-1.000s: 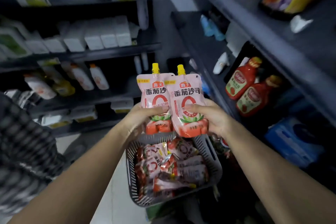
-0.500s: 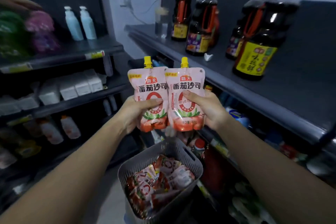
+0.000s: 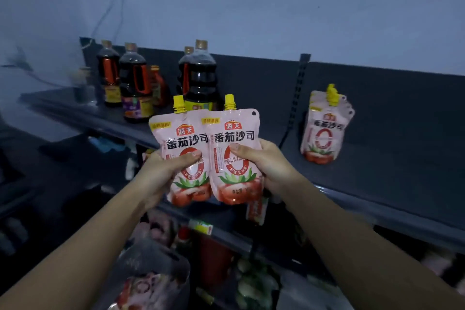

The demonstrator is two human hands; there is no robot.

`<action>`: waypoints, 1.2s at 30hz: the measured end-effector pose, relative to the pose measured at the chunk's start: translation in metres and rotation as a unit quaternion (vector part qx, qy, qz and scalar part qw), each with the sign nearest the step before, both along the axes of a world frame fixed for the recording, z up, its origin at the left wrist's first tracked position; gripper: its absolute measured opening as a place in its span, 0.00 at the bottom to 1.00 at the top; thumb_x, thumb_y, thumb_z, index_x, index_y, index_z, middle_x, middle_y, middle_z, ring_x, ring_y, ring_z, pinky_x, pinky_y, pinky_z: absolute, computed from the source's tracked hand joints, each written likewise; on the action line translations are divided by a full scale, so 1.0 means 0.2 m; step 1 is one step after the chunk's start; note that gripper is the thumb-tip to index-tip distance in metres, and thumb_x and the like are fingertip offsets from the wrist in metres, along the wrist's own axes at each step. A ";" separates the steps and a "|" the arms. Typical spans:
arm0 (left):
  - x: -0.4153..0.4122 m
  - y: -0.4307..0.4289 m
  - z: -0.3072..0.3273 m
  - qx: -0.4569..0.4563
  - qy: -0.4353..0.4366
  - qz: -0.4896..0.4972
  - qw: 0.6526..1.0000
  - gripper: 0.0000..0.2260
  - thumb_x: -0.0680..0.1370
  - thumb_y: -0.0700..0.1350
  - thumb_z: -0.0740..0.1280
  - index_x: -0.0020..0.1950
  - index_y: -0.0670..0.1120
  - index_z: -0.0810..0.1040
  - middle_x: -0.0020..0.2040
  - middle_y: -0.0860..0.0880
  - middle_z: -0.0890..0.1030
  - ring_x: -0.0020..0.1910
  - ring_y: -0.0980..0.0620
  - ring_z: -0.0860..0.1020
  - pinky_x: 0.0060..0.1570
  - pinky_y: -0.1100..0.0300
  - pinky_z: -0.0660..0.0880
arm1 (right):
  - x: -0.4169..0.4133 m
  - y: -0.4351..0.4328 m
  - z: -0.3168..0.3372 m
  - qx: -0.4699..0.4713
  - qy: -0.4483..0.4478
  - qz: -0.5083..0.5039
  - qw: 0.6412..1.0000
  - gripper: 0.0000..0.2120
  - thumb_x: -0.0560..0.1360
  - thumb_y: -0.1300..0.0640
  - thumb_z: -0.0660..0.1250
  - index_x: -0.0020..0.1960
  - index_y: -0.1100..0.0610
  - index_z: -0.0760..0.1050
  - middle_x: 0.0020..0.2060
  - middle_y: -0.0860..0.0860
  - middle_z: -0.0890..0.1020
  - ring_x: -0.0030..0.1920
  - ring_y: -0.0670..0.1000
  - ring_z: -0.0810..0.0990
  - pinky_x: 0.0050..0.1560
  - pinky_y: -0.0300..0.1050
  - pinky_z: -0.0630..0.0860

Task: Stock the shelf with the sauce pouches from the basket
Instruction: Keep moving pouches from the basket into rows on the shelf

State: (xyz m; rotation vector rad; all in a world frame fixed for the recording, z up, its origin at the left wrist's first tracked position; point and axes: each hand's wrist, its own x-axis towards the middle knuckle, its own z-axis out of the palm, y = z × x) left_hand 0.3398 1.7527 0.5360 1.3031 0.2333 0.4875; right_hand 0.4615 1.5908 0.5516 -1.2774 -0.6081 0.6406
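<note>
Two bare forearms — no sleeves, left hand [image 3: 168,168] and right hand [image 3: 270,166] ungloved

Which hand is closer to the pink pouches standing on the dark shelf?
Right. The right hand is left of the pink pouches standing on the dark shelf; the left hand is farther left.

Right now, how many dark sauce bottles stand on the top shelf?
4: two at left, two at centre, one hiding most of the other. More could be hidden.

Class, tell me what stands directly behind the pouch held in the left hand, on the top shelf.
Behind the left pouch stands a large dark sauce bottle with a yellow label on the shelf. The pouch covers its base and most of its label.
</note>
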 end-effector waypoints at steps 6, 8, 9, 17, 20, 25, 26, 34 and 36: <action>0.37 -0.41 0.08 0.034 0.008 -0.060 0.998 0.08 0.72 0.34 0.68 0.47 0.45 0.80 0.40 0.47 0.86 0.36 0.51 0.84 0.33 0.60 0.80 | 0.24 -0.49 0.08 -0.002 -0.006 -0.089 0.996 0.13 0.70 0.66 0.71 0.54 0.63 0.79 0.47 0.59 0.85 0.44 0.56 0.85 0.47 0.49 0.82; 0.48 -0.56 0.10 0.030 0.010 -0.086 0.996 0.07 0.73 0.35 0.67 0.48 0.45 0.80 0.40 0.48 0.86 0.36 0.51 0.84 0.32 0.61 0.80 | 0.31 -0.67 0.10 -0.014 -0.015 -0.115 0.993 0.13 0.70 0.66 0.71 0.54 0.64 0.79 0.48 0.60 0.85 0.44 0.56 0.85 0.45 0.48 0.82; 0.55 -0.64 0.11 0.026 0.012 -0.101 0.994 0.06 0.74 0.36 0.67 0.48 0.44 0.80 0.40 0.47 0.86 0.36 0.51 0.84 0.31 0.61 0.80 | 0.36 -0.77 0.11 -0.020 -0.021 -0.127 0.992 0.13 0.70 0.65 0.71 0.54 0.64 0.79 0.48 0.60 0.85 0.44 0.56 0.85 0.43 0.47 0.82; 0.96 -1.25 0.04 -0.011 0.027 -0.166 0.986 0.11 0.75 0.38 0.67 0.56 0.40 0.79 0.44 0.43 0.85 0.37 0.50 0.85 0.31 0.62 0.80 | 0.65 -1.44 0.06 -0.033 -0.053 -0.217 0.974 0.07 0.71 0.64 0.70 0.49 0.59 0.79 0.43 0.55 0.86 0.41 0.54 0.86 0.36 0.43 0.81; 1.08 -1.37 0.04 -0.035 0.021 -0.175 0.984 0.13 0.74 0.39 0.68 0.58 0.42 0.78 0.50 0.43 0.85 0.46 0.47 0.84 0.44 0.53 0.82 | 0.73 -1.60 0.02 -0.032 -0.043 -0.254 0.966 0.08 0.71 0.63 0.70 0.50 0.61 0.79 0.42 0.55 0.86 0.41 0.54 0.86 0.35 0.43 0.81; 1.26 -1.46 0.06 0.041 0.058 -0.208 0.976 0.11 0.73 0.39 0.70 0.55 0.44 0.79 0.50 0.44 0.85 0.48 0.48 0.84 0.47 0.54 0.81 | 0.86 -1.73 -0.01 -0.035 -0.032 -0.288 0.956 0.14 0.70 0.63 0.70 0.55 0.64 0.78 0.46 0.59 0.85 0.45 0.58 0.85 0.43 0.49 0.82; 1.29 -1.46 0.05 0.058 0.069 -0.211 0.973 0.12 0.73 0.39 0.70 0.56 0.43 0.79 0.51 0.43 0.84 0.49 0.47 0.84 0.48 0.54 0.81 | 0.89 -1.74 -0.01 -0.036 -0.031 -0.289 0.956 0.14 0.70 0.63 0.71 0.54 0.63 0.78 0.46 0.58 0.85 0.45 0.57 0.85 0.43 0.49 0.81; 1.51 -1.32 0.04 0.080 0.078 -0.234 0.966 0.09 0.73 0.38 0.68 0.52 0.47 0.79 0.46 0.49 0.86 0.47 0.52 0.84 0.48 0.57 0.79 | 1.08 -1.69 -0.02 -0.057 -0.043 -0.280 0.957 0.09 0.69 0.63 0.71 0.49 0.58 0.78 0.43 0.54 0.86 0.43 0.54 0.86 0.40 0.47 0.81; 1.53 -1.28 0.05 0.103 0.079 -0.239 0.962 0.10 0.73 0.38 0.69 0.52 0.49 0.79 0.46 0.52 0.86 0.50 0.53 0.82 0.52 0.57 0.77 | 1.14 -1.66 -0.02 -0.069 -0.048 -0.285 0.955 0.09 0.68 0.63 0.71 0.49 0.57 0.79 0.44 0.54 0.86 0.45 0.55 0.85 0.45 0.50 0.80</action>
